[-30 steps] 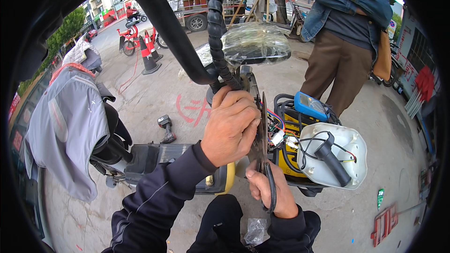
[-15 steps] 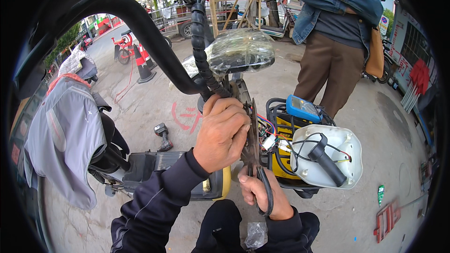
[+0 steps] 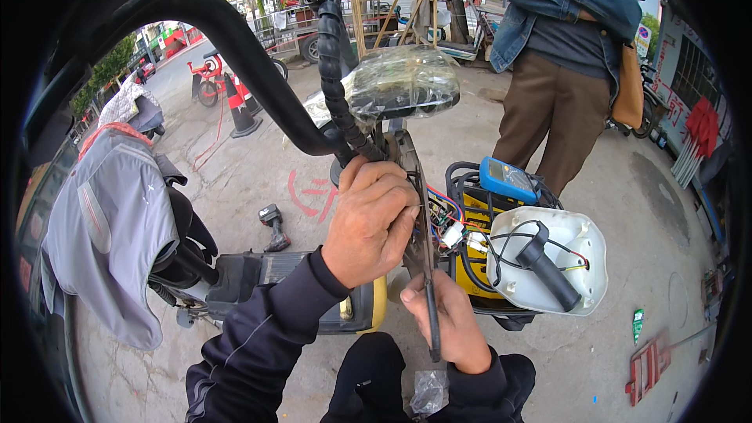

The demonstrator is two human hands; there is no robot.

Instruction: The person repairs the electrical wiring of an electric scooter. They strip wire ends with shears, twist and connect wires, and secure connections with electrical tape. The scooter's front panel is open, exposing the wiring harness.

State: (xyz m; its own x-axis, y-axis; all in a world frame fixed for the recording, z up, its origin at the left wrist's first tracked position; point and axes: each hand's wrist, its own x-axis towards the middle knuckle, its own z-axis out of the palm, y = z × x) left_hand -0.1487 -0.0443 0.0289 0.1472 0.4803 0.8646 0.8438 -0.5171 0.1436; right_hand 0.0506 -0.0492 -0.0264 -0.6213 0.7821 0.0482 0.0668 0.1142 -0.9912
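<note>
My left hand [image 3: 370,219] is wrapped around the steering column of an electric scooter, just below a bundle of black spiral-wrapped cables [image 3: 333,70]. Beneath it, my right hand [image 3: 446,321] grips the handles of black pliers [image 3: 427,266], whose jaws point up into coloured wires [image 3: 450,223] by the column. A plastic-wrapped headlight [image 3: 403,82] sits above both hands. A white plastic cover [image 3: 548,270] with a black handle grip [image 3: 548,266] lying on it rests to the right.
A person in a denim jacket and brown trousers [image 3: 564,63] stands at the back right. A blue multimeter [image 3: 509,180] lies on a yellow box [image 3: 478,243]. A cordless drill [image 3: 274,227] lies on the pavement, a grey-covered scooter [image 3: 110,219] stands at left, and a traffic cone [image 3: 239,110] is behind.
The view has shifted slightly. Both hands stay on the column and pliers, with the left hand's fingers closing tighter near the wires.
</note>
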